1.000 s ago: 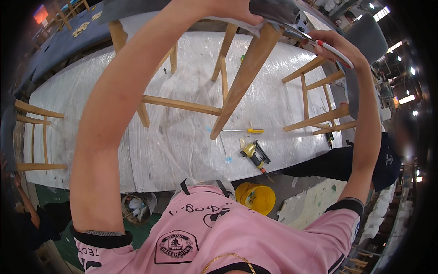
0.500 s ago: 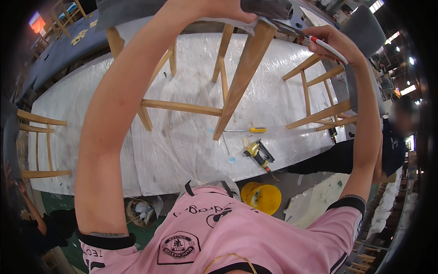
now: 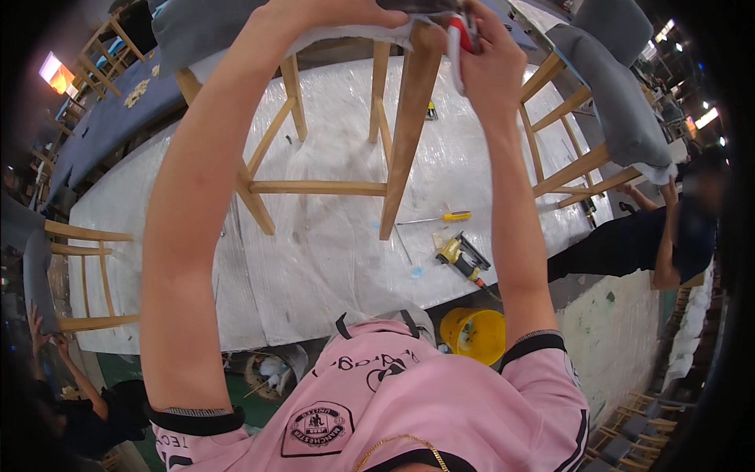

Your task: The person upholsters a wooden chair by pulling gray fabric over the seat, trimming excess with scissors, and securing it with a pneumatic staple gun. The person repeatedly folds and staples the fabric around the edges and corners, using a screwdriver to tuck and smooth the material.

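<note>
A wooden chair (image 3: 410,134) with a grey seat cover (image 3: 193,35) stands before me, white lining (image 3: 346,33) showing along the seat's lower edge. At the top edge of the view, my left hand (image 3: 334,11) is closed on the cover, its thumb along the seat edge near the front leg; the other fingers are hidden. Just right of that corner, my right hand (image 3: 491,63) is wrapped round a hand tool with red-and-white handles (image 3: 464,35). The tool's working end is hidden behind the hand and the seat corner.
A plastic-covered table (image 3: 314,275) carries a yellow-handled screwdriver (image 3: 456,216) and a yellow staple gun (image 3: 452,253). Below its edge is a yellow bucket (image 3: 476,334). Other grey chairs stand left (image 3: 94,322) and right (image 3: 578,173). A person in dark clothes (image 3: 668,236) works at right; another is at lower left.
My right hand has moved left with the tool, close against the seat corner. My left hand stays at the seat edge. The person at right now reaches toward the right-hand chair.
</note>
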`<state>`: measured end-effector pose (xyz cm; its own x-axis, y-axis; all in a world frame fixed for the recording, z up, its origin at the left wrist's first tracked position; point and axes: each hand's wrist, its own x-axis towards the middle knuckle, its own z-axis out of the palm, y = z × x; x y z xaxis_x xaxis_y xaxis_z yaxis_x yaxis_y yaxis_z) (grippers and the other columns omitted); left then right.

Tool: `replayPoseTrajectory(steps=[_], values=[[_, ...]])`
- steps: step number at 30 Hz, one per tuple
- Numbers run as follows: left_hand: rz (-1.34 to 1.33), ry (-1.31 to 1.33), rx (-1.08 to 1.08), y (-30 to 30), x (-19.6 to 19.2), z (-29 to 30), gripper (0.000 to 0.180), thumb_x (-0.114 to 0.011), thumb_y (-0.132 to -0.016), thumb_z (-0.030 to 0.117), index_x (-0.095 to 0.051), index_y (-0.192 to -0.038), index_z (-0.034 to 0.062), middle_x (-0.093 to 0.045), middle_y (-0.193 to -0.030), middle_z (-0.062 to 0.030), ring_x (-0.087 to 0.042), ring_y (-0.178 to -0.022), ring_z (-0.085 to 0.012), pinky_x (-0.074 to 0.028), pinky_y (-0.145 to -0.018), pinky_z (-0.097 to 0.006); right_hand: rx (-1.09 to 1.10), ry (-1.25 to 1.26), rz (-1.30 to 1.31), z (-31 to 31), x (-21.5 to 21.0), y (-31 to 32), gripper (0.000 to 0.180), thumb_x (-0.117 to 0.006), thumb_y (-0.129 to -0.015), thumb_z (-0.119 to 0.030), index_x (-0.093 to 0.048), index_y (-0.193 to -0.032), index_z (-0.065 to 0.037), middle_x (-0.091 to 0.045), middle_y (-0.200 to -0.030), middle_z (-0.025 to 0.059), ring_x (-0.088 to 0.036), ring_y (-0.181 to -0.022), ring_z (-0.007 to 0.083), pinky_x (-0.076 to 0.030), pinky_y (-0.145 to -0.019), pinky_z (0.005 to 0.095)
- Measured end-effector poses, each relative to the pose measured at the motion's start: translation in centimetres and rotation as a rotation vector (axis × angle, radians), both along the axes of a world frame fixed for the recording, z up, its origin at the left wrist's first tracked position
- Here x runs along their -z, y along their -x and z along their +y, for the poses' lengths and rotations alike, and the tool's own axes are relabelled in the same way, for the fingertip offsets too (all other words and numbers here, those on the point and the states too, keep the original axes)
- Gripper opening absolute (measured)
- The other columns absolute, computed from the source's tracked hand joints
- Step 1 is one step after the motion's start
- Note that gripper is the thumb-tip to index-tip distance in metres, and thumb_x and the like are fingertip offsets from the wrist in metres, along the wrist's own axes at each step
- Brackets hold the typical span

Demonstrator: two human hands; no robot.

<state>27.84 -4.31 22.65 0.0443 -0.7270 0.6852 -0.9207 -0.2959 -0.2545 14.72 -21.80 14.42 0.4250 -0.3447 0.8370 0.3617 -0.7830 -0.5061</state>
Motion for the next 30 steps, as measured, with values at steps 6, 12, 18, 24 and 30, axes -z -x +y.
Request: replayPoseTrajectory(steps=[6,12,18,24,30], values=[[-0.014,-0.029,-0.044,0.4,-1.0,1.0,0.089,-0.084,-0.068,0.043,-0.054,-0.144,0.0093,-0.055,-0.138,-0.0168,-0.049,-0.128,-0.0347,-0.035,-0.109,-0.050,0.058,-0.009,-0.070,3.6,-0.4,-1.2,0.033,-0.073,-0.086,0.000,-0.068,-0.118,-0.005,-0.071,-0.082,0.0158,-0.071,-0.071,0.0255,-0.053,-0.064,0.0368],[-0.018,-0.026,-0.051,0.4,-0.7,0.8,0.090,-0.084,-0.068,0.045,-0.054,-0.143,0.0052,-0.054,-0.139,-0.0168,-0.049,-0.128,-0.0346,-0.035,-0.109,-0.050,0.025,-0.037,-0.081,3.1,1.2,-0.1,0.037,-0.073,-0.085,-0.001,-0.066,-0.121,-0.008,-0.073,-0.089,0.0161,-0.072,-0.076,0.0313,-0.053,-0.067,0.0376],[-0.020,-0.029,-0.054,0.2,-0.1,0.3,0.089,-0.083,-0.068,0.046,-0.054,-0.141,0.0047,-0.053,-0.140,-0.0166,-0.047,-0.130,-0.0345,-0.035,-0.109,-0.049,0.163,0.071,-0.093,2.9,0.7,-0.7,0.035,-0.074,-0.086,-0.007,-0.065,-0.120,-0.010,-0.073,-0.092,0.0172,-0.071,-0.081,0.0375,-0.054,-0.070,0.0412],[-0.017,-0.031,-0.062,0.8,-0.6,0.8,0.089,-0.082,-0.069,0.047,-0.053,-0.142,0.0053,-0.053,-0.140,-0.0164,-0.046,-0.130,-0.0351,-0.035,-0.109,-0.050,0.079,-0.024,-0.180,3.0,1.2,-0.5,0.038,-0.073,-0.085,0.000,-0.065,-0.121,-0.009,-0.074,-0.092,0.0169,-0.073,-0.082,0.0313,-0.054,-0.069,0.0370],[0.004,-0.027,-0.082,0.6,-0.5,0.8,0.087,-0.082,-0.069,0.048,-0.053,-0.143,0.0108,-0.053,-0.139,-0.0164,-0.047,-0.129,-0.0355,-0.034,-0.109,-0.050,0.139,-0.005,-0.144,2.4,1.7,-1.0,0.041,-0.080,-0.084,-0.007,-0.066,-0.122,-0.008,-0.076,-0.098,0.0130,-0.073,-0.084,0.0262,-0.056,-0.073,0.0332]])
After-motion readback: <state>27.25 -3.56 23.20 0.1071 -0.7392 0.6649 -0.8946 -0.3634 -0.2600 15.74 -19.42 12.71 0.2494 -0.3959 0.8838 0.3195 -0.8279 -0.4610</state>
